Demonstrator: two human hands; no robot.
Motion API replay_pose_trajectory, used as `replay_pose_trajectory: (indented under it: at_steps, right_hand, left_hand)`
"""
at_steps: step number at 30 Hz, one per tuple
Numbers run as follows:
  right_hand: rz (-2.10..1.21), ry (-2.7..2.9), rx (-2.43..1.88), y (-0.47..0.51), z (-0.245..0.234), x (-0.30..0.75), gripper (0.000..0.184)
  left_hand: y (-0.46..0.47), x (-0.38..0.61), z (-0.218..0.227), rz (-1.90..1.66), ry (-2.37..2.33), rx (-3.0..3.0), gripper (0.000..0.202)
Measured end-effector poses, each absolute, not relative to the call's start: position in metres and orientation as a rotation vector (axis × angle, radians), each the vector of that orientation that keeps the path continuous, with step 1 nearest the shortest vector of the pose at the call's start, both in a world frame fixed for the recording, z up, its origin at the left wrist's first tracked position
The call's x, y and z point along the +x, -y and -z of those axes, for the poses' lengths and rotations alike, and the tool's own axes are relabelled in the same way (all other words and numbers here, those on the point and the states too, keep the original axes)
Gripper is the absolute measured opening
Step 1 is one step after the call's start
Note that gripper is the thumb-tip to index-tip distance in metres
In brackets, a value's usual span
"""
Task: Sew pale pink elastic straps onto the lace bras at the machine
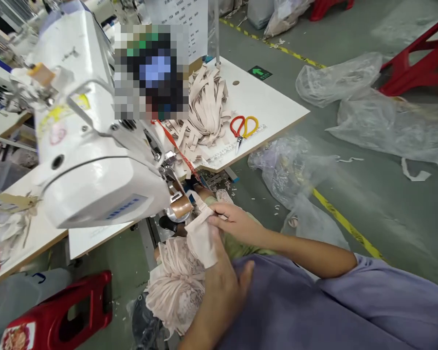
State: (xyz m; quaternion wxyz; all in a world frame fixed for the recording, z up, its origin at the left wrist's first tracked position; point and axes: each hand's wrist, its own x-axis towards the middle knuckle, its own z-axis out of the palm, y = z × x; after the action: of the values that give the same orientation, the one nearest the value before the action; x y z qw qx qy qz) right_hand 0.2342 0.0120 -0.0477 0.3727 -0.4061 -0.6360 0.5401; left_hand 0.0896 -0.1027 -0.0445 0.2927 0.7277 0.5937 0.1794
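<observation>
A pale beige fabric piece (203, 238) hangs beside the sewing machine (105, 146), its upper end near the metal parts and tan roller at the needle end. My right hand (237, 222) pinches its edge between thumb and fingers. From below, my left hand (222, 282) lies against the lower part of the same piece, fingers along it and partly hidden, thumb standing away. Under the hands, a bundle of beige lace pieces (178, 287) rests by my lap. A red-patterned ribbon (178, 150) runs down toward the machine's working end.
On the white table (277, 104) lie a heap of beige strips (206, 104), scissors (243, 127) with red and yellow handles, and a clear ruler (219, 154). A red stool (63, 311) stands lower left. Plastic bags (295, 170) cover part of the floor at right.
</observation>
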Motion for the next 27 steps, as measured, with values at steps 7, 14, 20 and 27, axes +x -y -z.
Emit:
replay_pose_trajectory:
  at_steps: [7,14,20,27]
  right_hand:
    - [-1.543,1.635,-0.984,-0.004,0.035,0.268,0.026]
    - [-1.372,1.983,-0.877,-0.005,0.029,0.269,0.018]
    - [-0.614,2.361,-0.701,-0.004,0.033,0.272,0.020]
    - [-0.220,2.226,-0.563,0.000,0.045,0.268,0.012]
  left_hand:
    - [0.085,0.061,0.015,-0.814,-1.397,1.926,0.038]
    - [0.033,0.052,0.002,-0.742,-1.116,2.144,0.060]
    - [0.029,0.046,0.011,-0.805,-1.056,2.427,0.013]
    - [0.044,0.043,0.027,-1.206,-0.966,2.854,0.020]
